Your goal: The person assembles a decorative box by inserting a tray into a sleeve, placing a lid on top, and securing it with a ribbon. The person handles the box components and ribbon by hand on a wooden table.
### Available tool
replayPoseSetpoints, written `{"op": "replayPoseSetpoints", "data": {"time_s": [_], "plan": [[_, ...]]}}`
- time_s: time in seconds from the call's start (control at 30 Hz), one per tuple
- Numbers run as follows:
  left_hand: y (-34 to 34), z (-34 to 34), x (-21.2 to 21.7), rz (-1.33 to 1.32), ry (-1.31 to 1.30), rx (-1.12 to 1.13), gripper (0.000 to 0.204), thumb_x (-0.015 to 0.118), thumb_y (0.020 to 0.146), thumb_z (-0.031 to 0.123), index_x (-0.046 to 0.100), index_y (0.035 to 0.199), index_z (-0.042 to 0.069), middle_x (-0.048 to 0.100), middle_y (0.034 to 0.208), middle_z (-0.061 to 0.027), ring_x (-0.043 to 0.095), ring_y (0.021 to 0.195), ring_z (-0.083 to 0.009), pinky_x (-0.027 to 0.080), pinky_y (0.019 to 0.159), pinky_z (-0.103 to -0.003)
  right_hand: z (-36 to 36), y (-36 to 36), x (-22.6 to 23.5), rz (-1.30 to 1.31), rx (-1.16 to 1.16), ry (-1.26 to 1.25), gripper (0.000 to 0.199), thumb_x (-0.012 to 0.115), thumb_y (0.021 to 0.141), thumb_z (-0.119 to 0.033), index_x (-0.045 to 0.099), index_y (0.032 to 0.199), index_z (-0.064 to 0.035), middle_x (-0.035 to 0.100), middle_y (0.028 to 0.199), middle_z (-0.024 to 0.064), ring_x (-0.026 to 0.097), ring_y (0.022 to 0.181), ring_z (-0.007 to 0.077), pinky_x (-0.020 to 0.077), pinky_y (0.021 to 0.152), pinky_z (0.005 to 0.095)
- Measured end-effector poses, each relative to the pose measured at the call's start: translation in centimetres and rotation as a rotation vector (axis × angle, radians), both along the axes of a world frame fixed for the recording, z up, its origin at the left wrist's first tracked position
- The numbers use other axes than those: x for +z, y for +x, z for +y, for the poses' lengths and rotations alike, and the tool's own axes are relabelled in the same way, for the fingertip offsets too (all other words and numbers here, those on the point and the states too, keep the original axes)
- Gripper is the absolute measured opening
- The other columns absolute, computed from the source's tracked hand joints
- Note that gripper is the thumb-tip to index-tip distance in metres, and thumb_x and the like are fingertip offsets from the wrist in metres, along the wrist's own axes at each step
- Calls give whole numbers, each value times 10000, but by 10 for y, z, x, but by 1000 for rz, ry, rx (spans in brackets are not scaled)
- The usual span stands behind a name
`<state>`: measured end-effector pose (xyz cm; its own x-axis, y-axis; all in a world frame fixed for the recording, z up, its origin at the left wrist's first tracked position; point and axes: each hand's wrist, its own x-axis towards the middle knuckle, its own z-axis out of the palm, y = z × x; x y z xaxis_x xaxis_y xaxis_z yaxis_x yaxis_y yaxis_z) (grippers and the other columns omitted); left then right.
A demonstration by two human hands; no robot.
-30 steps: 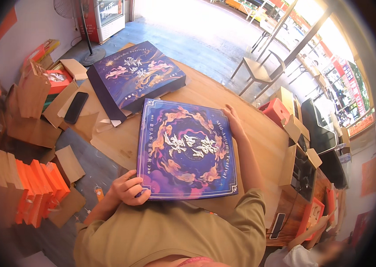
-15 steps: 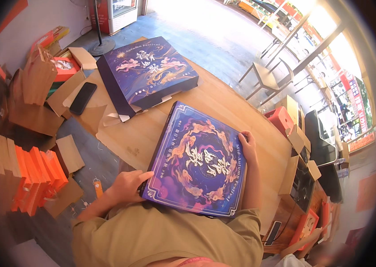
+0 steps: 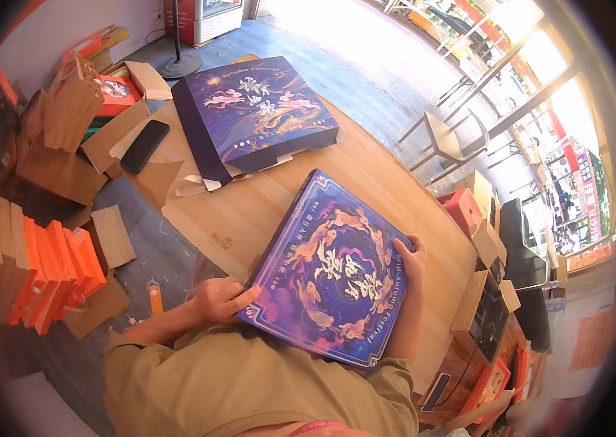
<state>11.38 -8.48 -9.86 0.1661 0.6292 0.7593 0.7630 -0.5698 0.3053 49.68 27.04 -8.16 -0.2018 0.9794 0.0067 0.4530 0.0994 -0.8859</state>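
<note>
I hold a flat square purple gift box [image 3: 330, 269] with orange and gold swirls on its lid, tilted up toward my chest over the wooden table [image 3: 249, 211]. My left hand [image 3: 220, 298] grips its near left corner. My right hand [image 3: 413, 255] holds its right edge with the fingers over the lid. A second purple box [image 3: 257, 116] of the same kind lies farther off on the table, resting on loose cardboard flaps.
A black phone [image 3: 144, 146] lies on cardboard at the table's left. Brown paper bags [image 3: 67, 109] and a row of orange folded cartons [image 3: 45, 269] stand on the floor at left. Open cardboard boxes [image 3: 486, 306] and a red box [image 3: 464, 211] crowd the right. A chair [image 3: 446, 142] stands beyond.
The box has been lifted off the table and turned, its near edge drawn up toward my chest. Both hands kept hold of it while my view shifted.
</note>
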Motion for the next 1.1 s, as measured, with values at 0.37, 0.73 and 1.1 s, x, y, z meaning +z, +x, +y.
{"op": "replayPoseSetpoints", "data": {"time_s": [0.37,0.73,1.1], "plan": [[-33,37,25,-94,-332,-582,747,833,833,346,560,1470,66,580,878,-85,626,686,-246,544,614,-369,-3,20,9,11,-13,-50,341,901,866,-216,701,1071,-30,717,883,15,654,717,83,520,654,236],[-25,273,1,-555,-647,90,574,651,996,450,648,1392,35,736,1215,-161,729,990,-228,569,879,-368,0,23,5,-28,-7,4,381,911,853,-235,711,1091,-14,725,890,28,659,732,99,539,677,258],[-23,285,15,-483,-761,163,469,582,996,459,745,1063,24,779,1029,-193,738,1013,-363,551,899,-443,-8,14,2,4,-38,-4,412,906,853,-234,708,1127,2,731,939,47,674,771,112,556,721,264]]}}
